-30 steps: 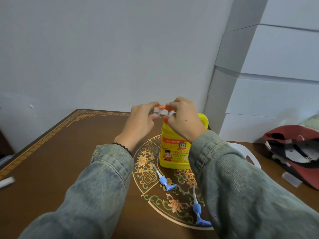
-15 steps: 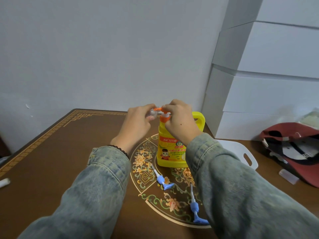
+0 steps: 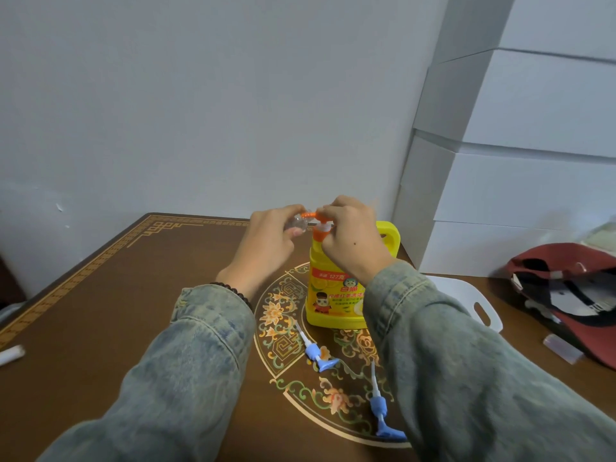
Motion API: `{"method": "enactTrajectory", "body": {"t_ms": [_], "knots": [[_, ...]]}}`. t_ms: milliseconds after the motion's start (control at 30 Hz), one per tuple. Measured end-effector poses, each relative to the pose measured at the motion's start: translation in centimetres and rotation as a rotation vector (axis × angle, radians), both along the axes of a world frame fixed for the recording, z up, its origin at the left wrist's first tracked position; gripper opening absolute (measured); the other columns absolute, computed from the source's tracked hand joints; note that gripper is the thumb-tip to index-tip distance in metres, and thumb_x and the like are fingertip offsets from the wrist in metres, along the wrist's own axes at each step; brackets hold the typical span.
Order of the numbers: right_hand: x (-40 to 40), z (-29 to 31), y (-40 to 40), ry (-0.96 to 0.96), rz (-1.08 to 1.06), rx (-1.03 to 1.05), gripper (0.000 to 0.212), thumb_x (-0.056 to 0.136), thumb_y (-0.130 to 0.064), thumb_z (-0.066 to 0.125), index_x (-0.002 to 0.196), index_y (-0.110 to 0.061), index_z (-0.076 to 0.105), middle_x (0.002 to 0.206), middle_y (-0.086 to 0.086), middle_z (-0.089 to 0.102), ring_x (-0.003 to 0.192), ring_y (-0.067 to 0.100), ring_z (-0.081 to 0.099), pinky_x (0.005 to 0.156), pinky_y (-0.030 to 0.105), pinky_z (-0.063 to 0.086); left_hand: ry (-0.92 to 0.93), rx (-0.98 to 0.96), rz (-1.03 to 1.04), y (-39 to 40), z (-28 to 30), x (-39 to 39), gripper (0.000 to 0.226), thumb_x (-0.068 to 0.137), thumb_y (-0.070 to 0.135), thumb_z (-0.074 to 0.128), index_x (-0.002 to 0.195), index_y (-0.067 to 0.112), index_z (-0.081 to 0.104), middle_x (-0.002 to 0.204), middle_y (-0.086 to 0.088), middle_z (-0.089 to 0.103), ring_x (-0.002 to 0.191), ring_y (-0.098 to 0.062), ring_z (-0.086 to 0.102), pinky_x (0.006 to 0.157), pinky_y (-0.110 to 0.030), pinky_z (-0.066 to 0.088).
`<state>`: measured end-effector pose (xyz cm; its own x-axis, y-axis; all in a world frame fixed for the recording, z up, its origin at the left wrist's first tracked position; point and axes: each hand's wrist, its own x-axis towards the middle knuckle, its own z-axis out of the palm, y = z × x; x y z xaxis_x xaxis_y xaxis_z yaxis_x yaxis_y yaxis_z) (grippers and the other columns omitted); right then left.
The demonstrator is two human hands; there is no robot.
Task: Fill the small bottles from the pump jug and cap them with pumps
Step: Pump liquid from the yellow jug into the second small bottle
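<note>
The yellow jug [image 3: 336, 295] stands upright on the brown table [image 3: 100, 328], on the far part of the round flower pattern. The left hand [image 3: 266, 241] holds a small clear bottle [image 3: 297, 224] up at the jug's left, level with the orange pump [image 3: 320, 225]; its grip is closed around the bottle, the bottle's end touching the pump's spout. The right hand [image 3: 350, 235] sits on top of the pump, its grip curled over the pump head. Whether the head is pushed down cannot be told.

Nearer than the jug, two blue pump caps with white tubes lie on the pattern: the first blue cap [image 3: 316, 355] just in front of the jug, the second blue cap [image 3: 380, 411] nearer still and slightly right. Right of the jug a white tray [image 3: 466, 301] lies flat, and beyond it a red cap [image 3: 566, 295].
</note>
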<state>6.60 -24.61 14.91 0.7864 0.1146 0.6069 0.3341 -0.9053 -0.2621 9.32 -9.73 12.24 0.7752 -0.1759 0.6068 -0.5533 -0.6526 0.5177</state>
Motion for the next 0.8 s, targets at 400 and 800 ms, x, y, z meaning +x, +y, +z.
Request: {"method": "enactTrajectory", "body": {"t_ms": [400,800], "knots": [[0.5,0.0,-0.3,-0.022,0.018,0.04,0.025,0.082,-0.008,0.058,0.101,-0.015,0.074,0.094,0.006,0.066,0.094,0.026,0.059,0.086,0.045,0.046,-0.023,0.001,0.003,0.1,0.1,0.2,0.031,0.087,0.01,0.066,0.113,0.026,0.067,0.084,0.006,0.063,0.08,-0.008,0.054,0.074,-0.019,0.036],[1.0,0.4,-0.5,-0.016,0.001,0.023,0.027,0.08,-0.009,0.059,0.1,-0.017,0.074,0.096,0.005,0.067,0.096,0.026,0.061,0.088,0.045,0.045,-0.021,-0.009,0.008,0.1,0.5,0.5,0.031,0.086,0.008,0.066,0.112,0.025,0.068,0.088,0.001,0.069,0.08,-0.007,0.056,0.073,-0.017,0.036]]}}
